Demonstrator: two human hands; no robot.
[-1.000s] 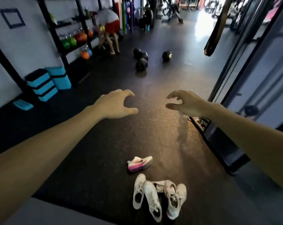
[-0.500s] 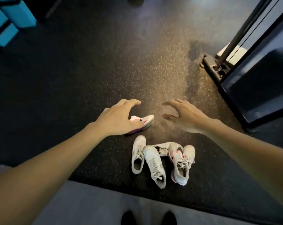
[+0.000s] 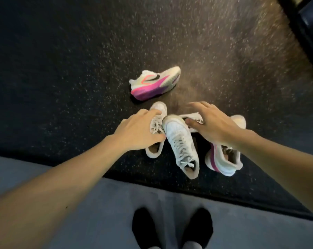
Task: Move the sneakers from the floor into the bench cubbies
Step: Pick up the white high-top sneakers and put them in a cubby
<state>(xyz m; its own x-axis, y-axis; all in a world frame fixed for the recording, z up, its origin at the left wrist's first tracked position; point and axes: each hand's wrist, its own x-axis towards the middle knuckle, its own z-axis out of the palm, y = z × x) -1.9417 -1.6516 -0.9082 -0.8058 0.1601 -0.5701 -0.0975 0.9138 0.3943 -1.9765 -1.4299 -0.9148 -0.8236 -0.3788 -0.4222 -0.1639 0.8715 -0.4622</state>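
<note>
hands open: left hand (image 3: 139, 131) and right hand (image 3: 212, 124) over white sneakers (image 3: 180, 142).

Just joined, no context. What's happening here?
A person is bending over a cluster of sneakers on the dark floor. The left hand rests on the leftmost white sneaker, and the right hand reaches over the sneakers beside it. Nothing is lifted yet. A pink-soled sneaker lies apart, farther out. No bench cubbies are in view.
</note>
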